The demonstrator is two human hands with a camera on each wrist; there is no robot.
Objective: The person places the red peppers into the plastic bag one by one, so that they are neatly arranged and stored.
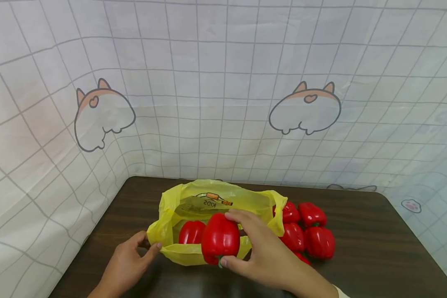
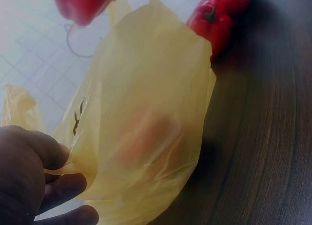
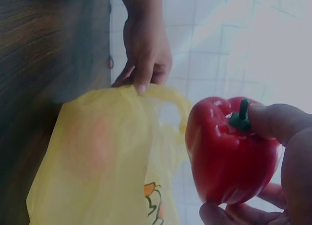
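The held red pepper [image 1: 220,238] was gripped between the thumb and curled fingers of the right hand [image 1: 264,256], at lower centre of the head frame; the thumb was set beside the green stem [image 3: 241,118], as seen at right in the right wrist view. By the left hand [image 1: 128,263], at lower left of the head frame, the left edge of the yellow bag [image 1: 182,257] was pinched, its mouth being spread open. The held pepper was seen in front of the bag's near rim in the head frame; in the right wrist view it was shown apart from the film.

One pepper inside the bag [image 1: 191,232] could be made out, left of centre. At least five loose peppers [image 1: 320,243] were grouped outside it at lower right, some being partly hidden by the bag and the right forearm. The work was therefore judged to be at an early stage: one piece was contained, one was in hand, and the loose group was left to be handled.

The peppers were characterised by glossy, smooth red skins and blocky, lobed forms. The bag was formed of thin, creased, translucent film, through which a blurred reddish shape was shown in both wrist views; its inner back wall was marked by a printed motif [image 1: 212,196]. All was supported by a dark, wood-grained worktop [image 1: 372,236], bounded above by a pale, rippled curtain [image 1: 227,103] patterned with grid lines and cartoon animals.
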